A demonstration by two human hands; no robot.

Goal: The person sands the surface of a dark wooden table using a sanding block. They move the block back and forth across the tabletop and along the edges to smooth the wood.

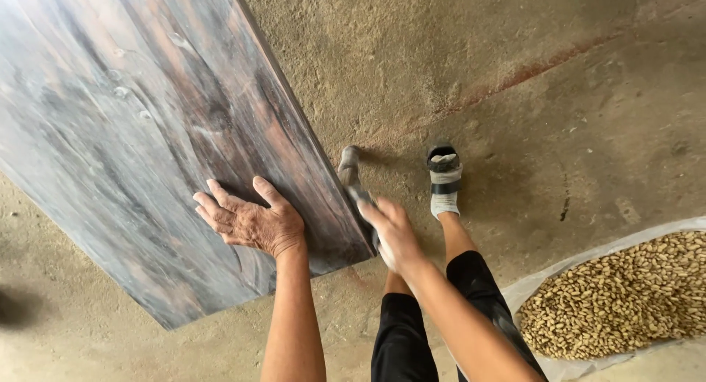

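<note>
A large dark wood-grain board (pixel 140 125) fills the upper left, tilted above the floor. My left hand (pixel 251 219) lies flat on its face near the lower right corner, fingers spread. My right hand (pixel 391 231) grips the board's right edge close to that same corner, fingers curled around it. Below the hands I see my own legs in black shorts (pixel 412 330) and my two feet in grey socks and sandals (pixel 444 182).
The ground is a dusty concrete floor (pixel 559 117) with a faint reddish line across it. At the lower right a white sheet (pixel 588 367) holds a spread heap of peanuts in shells (pixel 625 297).
</note>
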